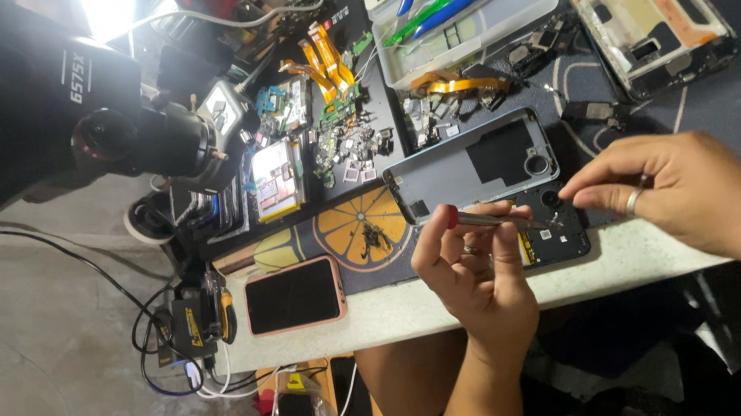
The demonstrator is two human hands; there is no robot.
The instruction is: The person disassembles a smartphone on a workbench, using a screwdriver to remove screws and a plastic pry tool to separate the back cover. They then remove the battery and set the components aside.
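Fingers (455, 224) of the left hand (472, 266) are pinched shut around a slim metal screwdriver (494, 220) with a red collar, its shaft slanting down to the opened black phone (552, 232). The right hand (681, 184), wearing a plain silver ring, has thumb and forefinger closed together at the upper edge of that phone, just beside the screwdriver tip; whether they hold something tiny cannot be told.

Taking the opened black phone as landmark: it lies flat at the front edge of the pale, smooth surface (389, 311), its insides matte and dark with a yellow patch. Far to its upper left looms a bulky black microscope head (8, 109) with a round lens barrel. Touching its upper edge lies a grey rectangular back cover (470, 165) with rounded corners and a circular camera hole. Up and right of it rests a phone frame (650, 6), metallic with an orange strip. Above it sits a translucent plastic tray (466, 3) holding blue and green tools. Left of it lies a glossy dark-screened phone in a pink case (293, 296). Higher left, small metal parts (353, 140) lie scattered on a dark mat.
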